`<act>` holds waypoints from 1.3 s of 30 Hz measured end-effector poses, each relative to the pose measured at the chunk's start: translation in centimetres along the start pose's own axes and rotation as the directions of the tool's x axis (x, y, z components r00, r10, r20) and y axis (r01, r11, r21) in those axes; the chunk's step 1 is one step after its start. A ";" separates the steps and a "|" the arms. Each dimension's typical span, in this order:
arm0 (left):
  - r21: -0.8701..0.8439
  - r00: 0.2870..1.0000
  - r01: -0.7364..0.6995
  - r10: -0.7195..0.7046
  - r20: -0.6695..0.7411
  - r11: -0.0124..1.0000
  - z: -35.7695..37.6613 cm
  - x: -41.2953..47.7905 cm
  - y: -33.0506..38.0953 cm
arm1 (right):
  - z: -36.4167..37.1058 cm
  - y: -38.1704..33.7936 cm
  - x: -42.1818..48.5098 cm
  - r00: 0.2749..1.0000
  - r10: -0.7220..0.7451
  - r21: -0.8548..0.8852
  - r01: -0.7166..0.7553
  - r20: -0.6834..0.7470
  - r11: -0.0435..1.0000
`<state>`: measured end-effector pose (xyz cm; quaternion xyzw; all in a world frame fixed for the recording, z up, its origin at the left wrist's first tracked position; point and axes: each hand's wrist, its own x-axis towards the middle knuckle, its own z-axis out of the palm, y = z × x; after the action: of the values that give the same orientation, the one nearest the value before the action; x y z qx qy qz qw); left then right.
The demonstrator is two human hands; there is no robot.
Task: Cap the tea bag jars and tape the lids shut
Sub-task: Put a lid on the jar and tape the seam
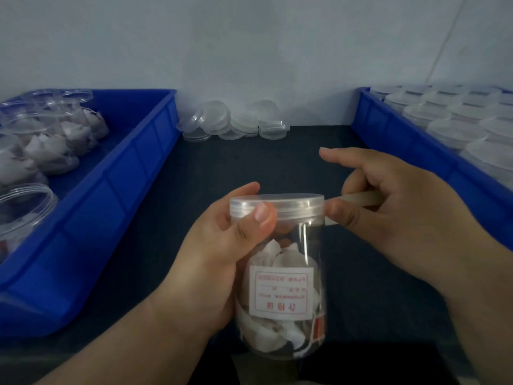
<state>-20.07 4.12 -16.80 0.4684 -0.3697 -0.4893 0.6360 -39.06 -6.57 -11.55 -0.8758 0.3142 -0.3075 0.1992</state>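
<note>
Between the left bin [133,151] of open jars [25,207] and the right bin [402,140] of capped jars [455,132], the left hand [222,245] is gripping a jar [299,245] of tea bags [277,257], its long axis upright, lid [288,204] upward. The right hand [402,212] is pinching tape [361,198] against the lid.

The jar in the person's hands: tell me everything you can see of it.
The jar is clear plastic, tall and round, held roughly upright over the dark table. A clear flat lid sits on its mouth. White tea bags fill it loosely. A white label with red print faces the camera upside down. The left hand grips its upper wall, thumb across the lid's rim. The right hand pinches a pale strip of tape that meets the lid's right edge.
</note>
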 end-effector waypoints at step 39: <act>0.411 0.954 -0.196 0.270 -0.130 0.890 -0.2 -0.5 0.3 | 1.0 0.2 -0.2 0.975 -0.177 -0.177 0.199 0.134 0.964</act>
<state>-19.94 4.62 -16.54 0.5817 -0.4538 -0.2798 0.6144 -38.56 -6.42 -12.45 -0.9332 0.2451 -0.2419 0.1029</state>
